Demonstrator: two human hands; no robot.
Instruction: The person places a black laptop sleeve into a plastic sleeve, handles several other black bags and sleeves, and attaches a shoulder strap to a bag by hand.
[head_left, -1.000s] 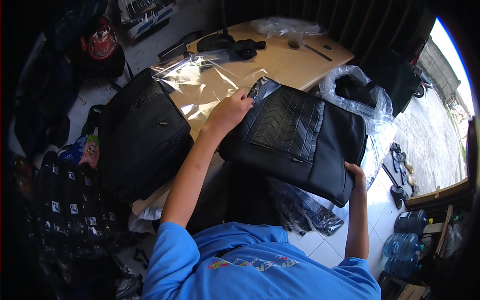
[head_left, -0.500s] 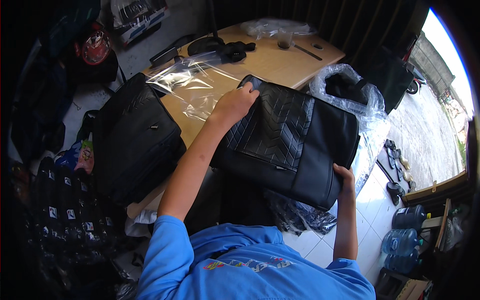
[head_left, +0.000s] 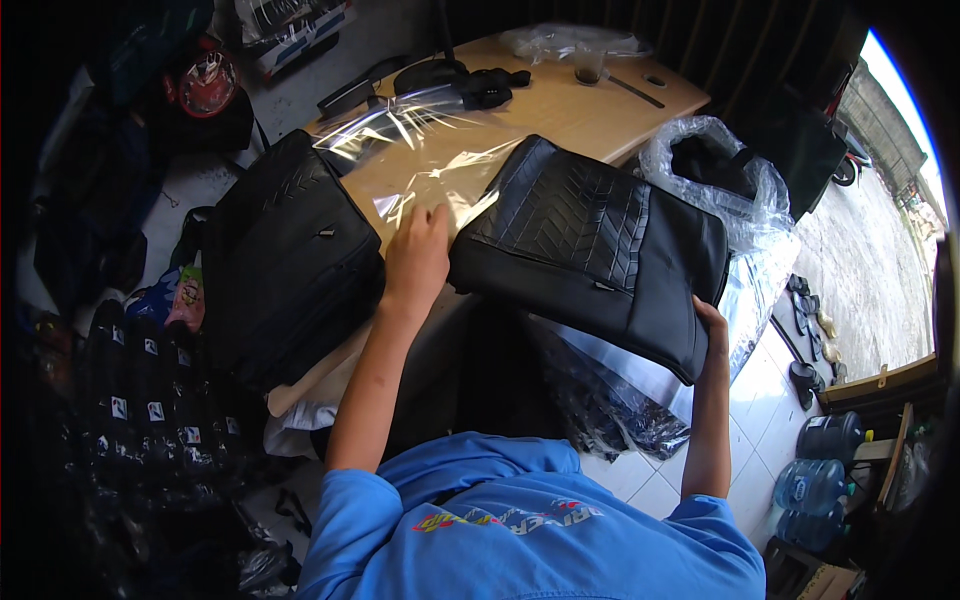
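A black backpack (head_left: 590,250), with an embossed chevron panel on its front, lies tilted over the near edge of the desk. My right hand (head_left: 712,325) grips its lower right corner, thumb on top and the other fingers hidden beneath. Left of the backpack, my left hand (head_left: 416,258) is closed, its fingertips at the near edge of a clear plastic bag (head_left: 440,160) spread over the desk. That plastic reaches up to the backpack's left side. A second black backpack (head_left: 290,255) of like pattern stands left of my left forearm.
On the wooden desk (head_left: 560,105) are a glass (head_left: 588,68), black straps (head_left: 480,85) and crumpled plastic (head_left: 575,42). A plastic-wrapped bag (head_left: 715,175) stands at right. Wrapped black goods (head_left: 150,400) pile up at lower left. Water bottles (head_left: 810,483) and sandals (head_left: 805,380) lie along the right.
My left hand has let go of the backpack's upper left corner and come down left to the clear plastic. The backpack rests slightly farther right, still in my right hand. The view has shifted a little.
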